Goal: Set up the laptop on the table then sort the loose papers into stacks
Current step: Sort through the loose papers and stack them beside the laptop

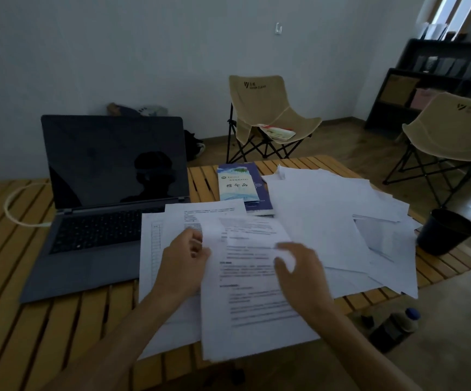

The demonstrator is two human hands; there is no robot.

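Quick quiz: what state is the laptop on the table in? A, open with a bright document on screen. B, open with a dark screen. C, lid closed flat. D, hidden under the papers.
B: the laptop stands open on the slatted table left of the loose papers, its screen dark and showing only a reflection, the keyboard uncovered.

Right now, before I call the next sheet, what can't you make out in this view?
- Printed sheet, head view: text too small and blurred to read.
- Right hand: motion-blurred; its grip on the sheet is unclear.
- Sheets under the loose pile: covered by upper papers; no count.
- Laptop screen: dark, only a reflection.
- Bottle on the floor: dim, label unreadable.
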